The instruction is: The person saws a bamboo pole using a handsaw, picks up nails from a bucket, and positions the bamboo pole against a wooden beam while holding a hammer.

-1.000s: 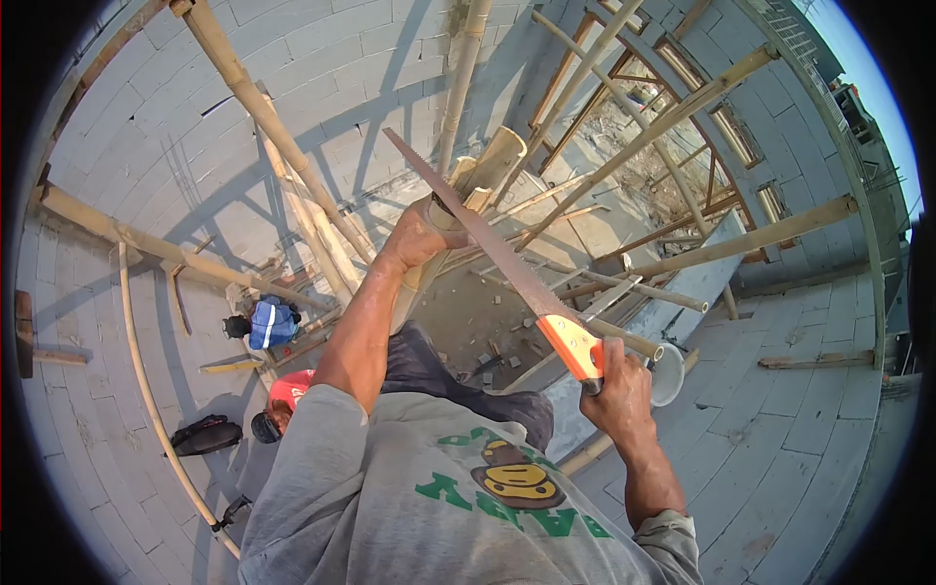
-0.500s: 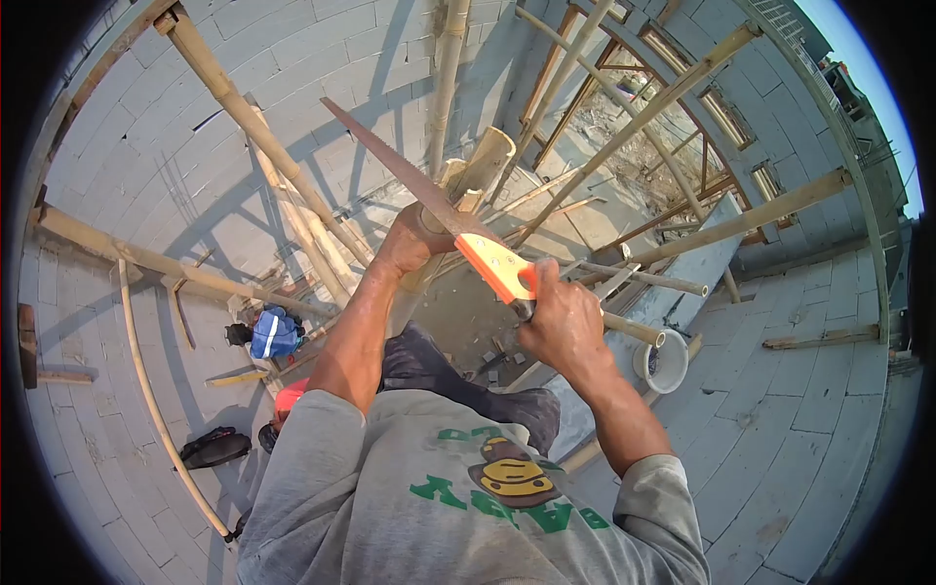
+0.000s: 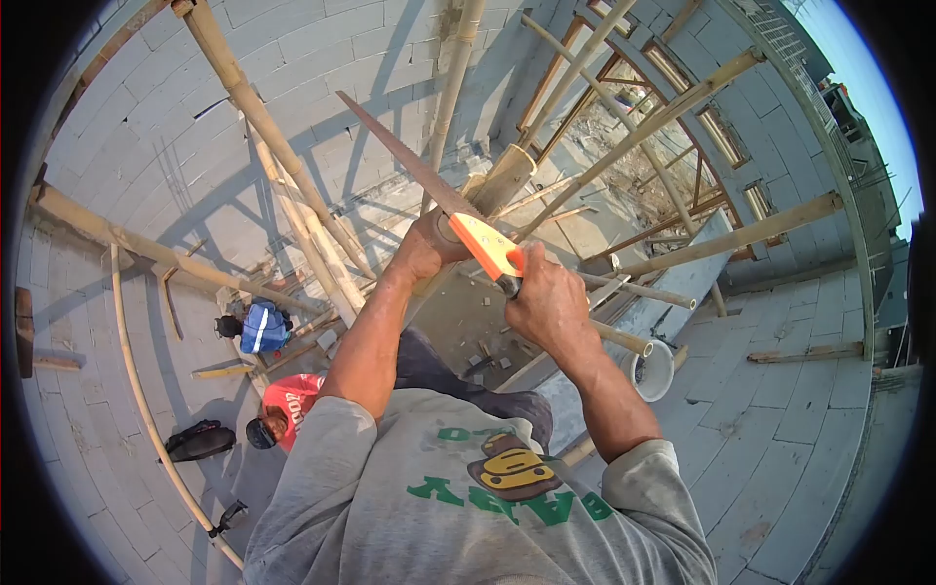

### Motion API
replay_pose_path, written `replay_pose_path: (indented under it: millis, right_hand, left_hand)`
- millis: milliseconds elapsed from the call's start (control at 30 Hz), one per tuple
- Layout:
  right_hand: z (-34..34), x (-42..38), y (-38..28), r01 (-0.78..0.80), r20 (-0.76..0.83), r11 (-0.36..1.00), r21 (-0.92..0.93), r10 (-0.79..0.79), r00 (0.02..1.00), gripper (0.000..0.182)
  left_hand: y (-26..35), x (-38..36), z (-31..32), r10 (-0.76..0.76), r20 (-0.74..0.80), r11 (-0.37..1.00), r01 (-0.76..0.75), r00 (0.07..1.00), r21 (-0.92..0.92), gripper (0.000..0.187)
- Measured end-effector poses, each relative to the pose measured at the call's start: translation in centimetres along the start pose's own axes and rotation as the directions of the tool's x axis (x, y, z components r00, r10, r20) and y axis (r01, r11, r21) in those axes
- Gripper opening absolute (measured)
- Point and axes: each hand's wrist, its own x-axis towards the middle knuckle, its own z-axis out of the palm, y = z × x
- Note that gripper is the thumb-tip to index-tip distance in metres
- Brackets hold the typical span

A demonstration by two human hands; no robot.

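My right hand (image 3: 552, 298) is closed round the orange and black handle of a hand saw (image 3: 409, 161). The saw's long brown blade points up and to the left, its lower part lying against a split bamboo pole (image 3: 509, 176). My left hand (image 3: 429, 244) grips the bamboo just left of the saw handle; part of its fingers is hidden behind the blade and the pole. The bamboo's cut end faces up and to the right, away from me.
Bamboo poles cross the space around me, such as one on the left (image 3: 263, 122). A white bucket (image 3: 659, 372) stands at the right. Below on the left are a person in red (image 3: 292, 402), another in blue (image 3: 263, 328) and a black bag (image 3: 200, 441).
My right hand and the saw have shifted slightly left, and the view has tilted. More of the person in red shows at the lower left.
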Motion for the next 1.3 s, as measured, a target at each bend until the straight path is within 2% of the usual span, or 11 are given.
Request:
replay_pose_path:
  millis: [67,167,300,433,500,567,833,1033,1167,1200,1300]
  right_hand:
    - [-0.2,-0.3,-0.6,-0.045,0.002,0.998,0.038,0.045,0.999,0.039]
    - [-2.1,-6.3,1.8,0.061,-0.066,0.967,0.247,-0.046,0.997,0.041]
    - [-2.6,-11.9,1.2,-0.081,-0.067,0.92,0.384,0.116,0.991,0.038]
    - [-2.6,-12.0,-0.5,-0.101,-0.066,0.952,0.289,0.125,0.99,0.041]
    - [-2.2,-10.9,-0.4,-0.121,-0.017,0.983,0.135,0.125,0.992,0.041]
    - [-1.9,-10.1,-0.4,-0.181,0.02,0.98,0.081,0.18,0.984,0.042]
    - [-6.4,-11.3,-2.7,-0.237,0.089,0.971,0.038,0.233,0.968,0.04]
    - [-6.4,-8.2,-4.3,-0.318,0.229,0.942,-0.108,0.335,0.914,0.046]
    - [-3.7,-7.2,-3.8,-0.272,0.112,0.962,0.024,0.268,0.957,0.042]
    - [-4.0,-7.4,-3.8,-0.265,0.116,0.964,0.022,0.26,0.958,0.042]
    - [-5.4,-7.8,-3.0,-0.24,0.125,0.971,0.007,0.237,0.963,0.041]
  left_hand:
    - [0.5,0.2,-0.5,-0.035,0.049,0.999,0.035,0.998,-0.003,0.06]
    - [-2.3,0.8,0.6,0.156,-0.053,0.97,-0.143,0.986,0.195,0.058]
    - [1.0,-0.5,0.7,-0.039,-0.095,0.988,0.052,0.995,0.143,0.051]
    - [0.5,-1.3,2.6,0.228,-0.122,0.934,-0.181,0.966,0.309,0.055]
    - [1.1,-1.8,2.5,0.102,-0.039,0.96,-0.088,0.994,0.265,0.057]
    - [0.5,-1.5,1.5,-0.057,0.028,0.983,0.061,0.998,-0.173,0.06]
    - [2.1,0.2,-0.6,-0.097,0.358,0.993,0.116,0.929,-0.031,0.048]
    - [0.3,0.3,1.7,-0.044,0.12,0.968,0.012,0.992,0.252,0.034]
    - [1.4,1.4,0.3,0.035,0.017,0.937,-0.039,0.999,0.346,0.041]
    - [1.6,1.2,0.4,-0.166,-0.021,0.945,0.165,0.986,0.282,0.051]
    - [3.2,-0.2,2.9,-0.06,-0.352,0.992,0.096,0.934,0.086,0.052]
